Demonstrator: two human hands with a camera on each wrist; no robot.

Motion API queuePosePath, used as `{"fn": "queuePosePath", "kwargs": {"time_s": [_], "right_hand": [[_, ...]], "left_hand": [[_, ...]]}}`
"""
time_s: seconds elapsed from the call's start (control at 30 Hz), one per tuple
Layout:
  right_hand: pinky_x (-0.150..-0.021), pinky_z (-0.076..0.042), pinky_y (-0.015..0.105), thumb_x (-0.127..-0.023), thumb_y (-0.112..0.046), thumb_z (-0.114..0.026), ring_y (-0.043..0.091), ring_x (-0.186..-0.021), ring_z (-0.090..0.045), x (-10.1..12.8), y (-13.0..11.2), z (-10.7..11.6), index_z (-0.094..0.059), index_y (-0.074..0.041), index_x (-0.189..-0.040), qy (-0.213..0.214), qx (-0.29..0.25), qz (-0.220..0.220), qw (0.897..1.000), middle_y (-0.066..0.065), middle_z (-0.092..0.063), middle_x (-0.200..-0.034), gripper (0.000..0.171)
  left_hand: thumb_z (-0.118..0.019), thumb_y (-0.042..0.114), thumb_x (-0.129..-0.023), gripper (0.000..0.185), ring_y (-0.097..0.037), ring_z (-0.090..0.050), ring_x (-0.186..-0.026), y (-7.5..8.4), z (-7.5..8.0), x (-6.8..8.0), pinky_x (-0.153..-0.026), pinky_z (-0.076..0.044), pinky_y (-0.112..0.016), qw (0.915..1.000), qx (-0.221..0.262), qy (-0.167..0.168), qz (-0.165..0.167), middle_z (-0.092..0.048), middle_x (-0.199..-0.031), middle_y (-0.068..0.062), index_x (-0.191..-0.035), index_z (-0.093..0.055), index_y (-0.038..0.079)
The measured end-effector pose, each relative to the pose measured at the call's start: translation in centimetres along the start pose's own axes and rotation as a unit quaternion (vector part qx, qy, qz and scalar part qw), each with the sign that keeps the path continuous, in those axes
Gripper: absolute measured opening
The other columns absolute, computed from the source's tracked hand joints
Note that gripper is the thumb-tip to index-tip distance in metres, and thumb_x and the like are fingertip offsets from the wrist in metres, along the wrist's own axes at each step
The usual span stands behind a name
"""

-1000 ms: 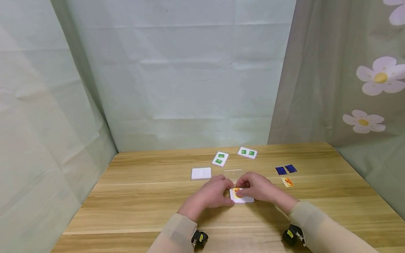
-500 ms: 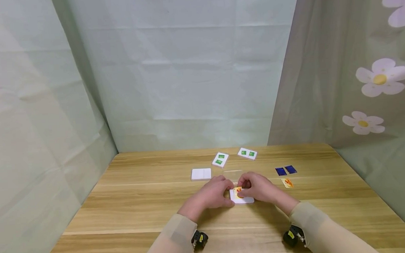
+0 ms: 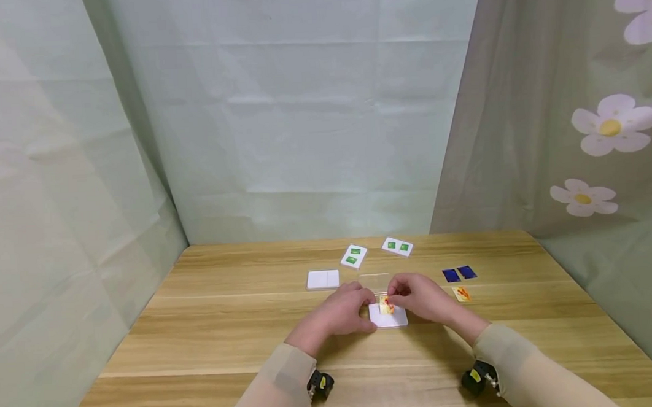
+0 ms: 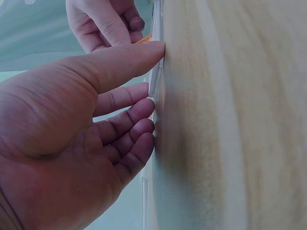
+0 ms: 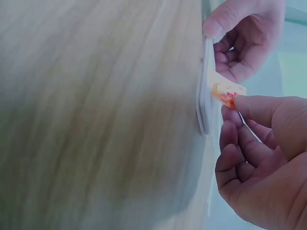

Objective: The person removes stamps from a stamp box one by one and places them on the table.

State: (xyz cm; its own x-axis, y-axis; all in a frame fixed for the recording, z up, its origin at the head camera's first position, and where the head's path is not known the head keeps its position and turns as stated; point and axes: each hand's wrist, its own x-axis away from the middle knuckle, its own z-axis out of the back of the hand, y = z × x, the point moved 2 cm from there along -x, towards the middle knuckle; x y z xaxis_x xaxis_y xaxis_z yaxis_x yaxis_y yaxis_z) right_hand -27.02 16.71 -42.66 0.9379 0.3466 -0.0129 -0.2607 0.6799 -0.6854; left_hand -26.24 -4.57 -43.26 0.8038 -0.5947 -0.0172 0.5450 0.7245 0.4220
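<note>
In the head view, my left hand (image 3: 342, 310) holds a flat clear plastic case with a white insert (image 3: 393, 320) by its left end. Its thumb (image 4: 139, 55) presses the near edge, with the index finger across from it. Between thumb and index finger, my right hand (image 3: 422, 298) pinches a small yellow-orange card with a red print (image 3: 385, 305). That card (image 5: 223, 91) stands tilted over the case in the right wrist view; whether its lower edge touches the insert I cannot tell. A clear lid (image 3: 374, 282) lies behind the case.
Left of the lid is another white-filled case (image 3: 323, 280). Farther back lie two cases with green squares, one on the left (image 3: 354, 256) and one on the right (image 3: 397, 247). Two dark blue cards (image 3: 451, 275) and another orange card (image 3: 461, 294) lie to the right.
My right hand has moved slightly right and up, tilting the orange card off the white insert, where it lay flatter before. The left hand has stayed on the case.
</note>
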Motion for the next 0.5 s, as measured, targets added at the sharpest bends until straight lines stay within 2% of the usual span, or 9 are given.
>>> {"fn": "queuePosePath", "kwargs": {"time_s": [0.23,0.5], "right_hand": [[-0.08,-0.053,0.036,-0.104,-0.007,-0.075,0.017,-0.087,-0.062,0.6,0.3,1.1,-0.071,-0.012,-0.099,0.004,-0.015,0.02,1.0,-0.002,-0.069,-0.093,0.009],[-0.076,-0.052,0.033,-0.105,-0.009,-0.076,0.018,-0.088,-0.061,1.3,1.4,2.6,-0.073,-0.011,-0.103,0.022,-0.015,0.014,1.0,-0.001,-0.07,-0.096,0.004]], "left_hand": [[-0.095,0.029,-0.089,0.049,-0.015,-0.053,-0.104,-0.1,0.0,-0.1,-0.097,-0.05,-0.031,1.0,-0.001,-0.004,0.007,-0.064,-0.114,0.001,-0.13,-0.075,0.009],[-0.095,0.029,-0.089,0.049,-0.015,-0.054,-0.104,-0.1,-0.1,-0.1,-0.097,-0.051,-0.032,0.9999,-0.001,0.0,0.011,-0.064,-0.114,0.001,-0.129,-0.075,0.009]]}}
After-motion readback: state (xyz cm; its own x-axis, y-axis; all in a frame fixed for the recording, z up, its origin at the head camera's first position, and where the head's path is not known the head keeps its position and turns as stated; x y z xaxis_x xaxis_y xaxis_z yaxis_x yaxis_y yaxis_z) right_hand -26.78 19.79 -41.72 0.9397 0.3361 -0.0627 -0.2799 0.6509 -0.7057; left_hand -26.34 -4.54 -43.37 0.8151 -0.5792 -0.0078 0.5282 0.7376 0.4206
